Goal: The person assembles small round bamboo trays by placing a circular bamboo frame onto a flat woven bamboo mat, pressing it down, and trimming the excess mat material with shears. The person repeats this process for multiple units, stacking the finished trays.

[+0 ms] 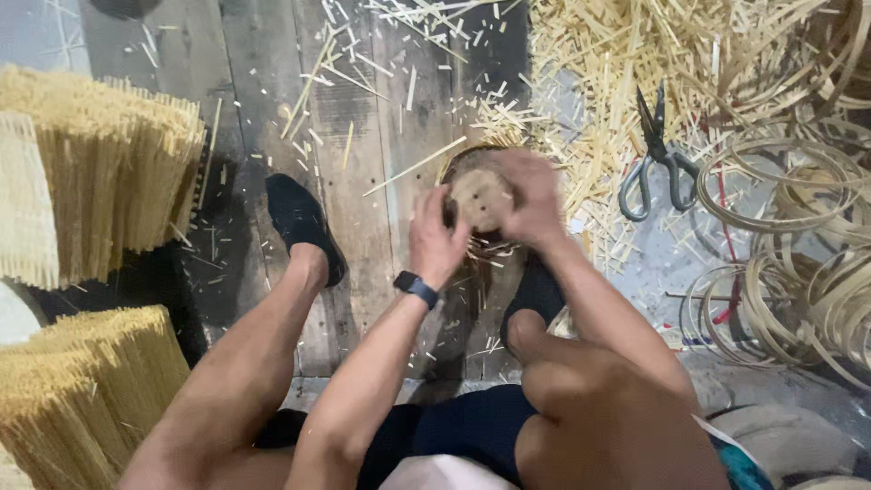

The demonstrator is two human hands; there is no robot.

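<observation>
Knees of the person frame the wooden floor, with bamboo strip heaps at its left edge. Both hands grip a small round woven base mid-floor: left hand closed on the rim, right hand pressing its top. Weaving seems barely started. Scissors lie unused, right.

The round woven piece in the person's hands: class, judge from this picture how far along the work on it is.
Done: cut strips stand in bundles, coiled hoops lie ready, and trimmings litter the floor. In hand: the left hand and right hand grip a small round woven piece with a flat disc face. Left: its edge looks unfinished, though blur hides detail; scissors lie unused.
</observation>
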